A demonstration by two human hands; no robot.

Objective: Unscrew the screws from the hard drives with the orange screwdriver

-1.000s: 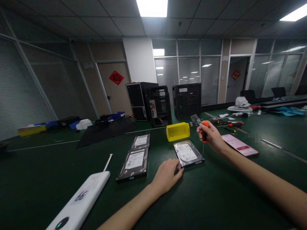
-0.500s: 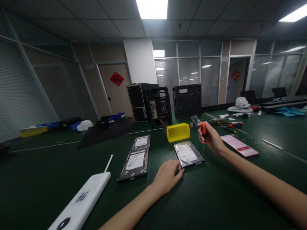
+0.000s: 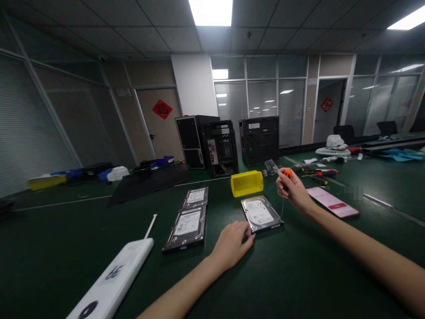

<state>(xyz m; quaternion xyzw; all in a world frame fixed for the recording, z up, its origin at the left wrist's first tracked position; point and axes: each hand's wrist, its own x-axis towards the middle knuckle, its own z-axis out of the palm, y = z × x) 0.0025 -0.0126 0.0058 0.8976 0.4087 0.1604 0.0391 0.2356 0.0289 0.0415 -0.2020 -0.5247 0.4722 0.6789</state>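
A hard drive (image 3: 260, 212) with a white label lies flat on the green table. My left hand (image 3: 233, 243) is at its near-left corner, curled fingers and thumb gripping the edge. In my right hand (image 3: 294, 188) is a screwdriver (image 3: 288, 174) with an orange handle, fingers wrapped round it. Its thin shaft points down, and the tip meets the drive's right corner; the screw there is too small to make out. Left of my left hand lie two more hard drives, a nearer one (image 3: 186, 226) and a farther one (image 3: 195, 197).
Behind the drive stands a yellow bin (image 3: 247, 184). A phone (image 3: 333, 201) with a pink screen lies right, near several hand tools (image 3: 320, 172). Computer cases (image 3: 259, 141) stand at the back. A long white device (image 3: 114, 279) lies front left; a black mat (image 3: 148, 184) is farther back.
My right hand has turned on the screwdriver: the fingers are curled further and cover more of the handle. My left hand and the drive have stayed put.
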